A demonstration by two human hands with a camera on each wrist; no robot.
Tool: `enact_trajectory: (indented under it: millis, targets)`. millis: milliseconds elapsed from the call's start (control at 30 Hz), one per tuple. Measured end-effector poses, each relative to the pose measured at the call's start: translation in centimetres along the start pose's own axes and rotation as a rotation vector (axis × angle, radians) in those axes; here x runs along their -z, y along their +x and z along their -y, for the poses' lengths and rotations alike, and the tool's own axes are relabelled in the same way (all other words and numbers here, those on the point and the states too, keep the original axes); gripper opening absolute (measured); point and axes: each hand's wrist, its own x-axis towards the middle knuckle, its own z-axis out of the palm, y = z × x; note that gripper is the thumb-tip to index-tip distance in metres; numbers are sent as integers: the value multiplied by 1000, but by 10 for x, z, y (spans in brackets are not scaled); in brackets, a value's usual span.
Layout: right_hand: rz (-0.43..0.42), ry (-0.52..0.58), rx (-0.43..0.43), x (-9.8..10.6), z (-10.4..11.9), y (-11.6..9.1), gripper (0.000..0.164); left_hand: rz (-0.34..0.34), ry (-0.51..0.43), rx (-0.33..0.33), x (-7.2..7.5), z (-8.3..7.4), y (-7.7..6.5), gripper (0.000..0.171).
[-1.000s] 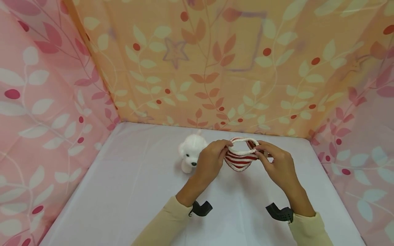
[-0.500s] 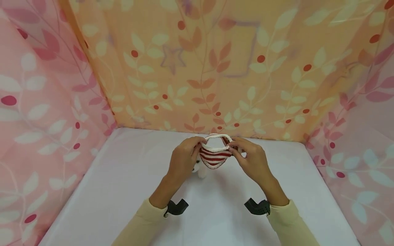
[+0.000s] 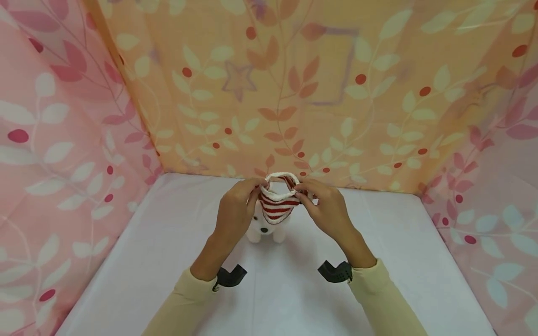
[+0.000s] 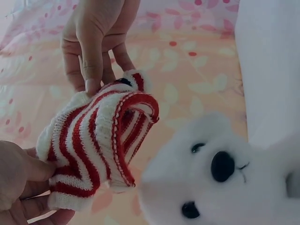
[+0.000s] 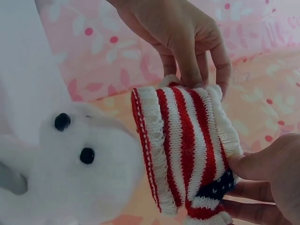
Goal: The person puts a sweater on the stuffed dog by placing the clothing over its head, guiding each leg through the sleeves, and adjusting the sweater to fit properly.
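Both hands hold a small knitted sweater [image 3: 279, 205] with red and white stripes and a white ribbed neck, spread into a ring. My left hand [image 3: 234, 207] pinches its left side between thumb and fingers; my right hand [image 3: 329, 205] pinches the opposite side. In the right wrist view, a dark blue patch with white marks shows on the sweater [image 5: 187, 145] near the right thumb. Just below and behind the garment stands a white plush dog [image 3: 265, 229], its upper head partly hidden. In the left wrist view, the sweater's red-edged opening faces the plush dog's head [image 4: 187, 173].
The toy stands on a white-covered table [image 3: 168, 242]. An orange leaf-print cloth [image 3: 201, 107] hangs behind it, with a pink one [image 3: 46, 186] along the left and another at the right. Black wrist mounts [image 3: 231, 276] stick out below the hands.
Both hands have carried the sweater left, from beside the plush dog to over its head. They have also risen slightly in the last half second. The grip is the same.
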Motion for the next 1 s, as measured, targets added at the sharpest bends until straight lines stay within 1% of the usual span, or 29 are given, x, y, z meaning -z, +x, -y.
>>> enact_trajectory:
  millis: [133, 233, 333, 467, 633, 800, 1000]
  targets:
    - [12, 3, -5, -2, 4, 7, 14, -1, 18, 0, 7, 3, 3, 18]
    - [29, -1, -5, -4, 6, 11, 14, -5, 59, 1, 12, 6, 4, 18]
    - [50, -8, -6, -6, 7, 14, 13, -8, 108, -1, 17, 8, 4, 18]
    - [82, -23, -9, -10, 7, 14, 11, 12, 134, -2, 20, 12, 0, 16]
    - [128, -57, -17, -17, 4, 13, 9, 49, 155, 0, 16, 20, -6, 16]
    - [183, -110, -58, -18, 6, 16, 11, 49, 193, -14, 9, 27, -9, 16]
    - [234, -134, -73, -19, 8, 19, 9, 60, 212, 4, 6, 28, -9, 13]
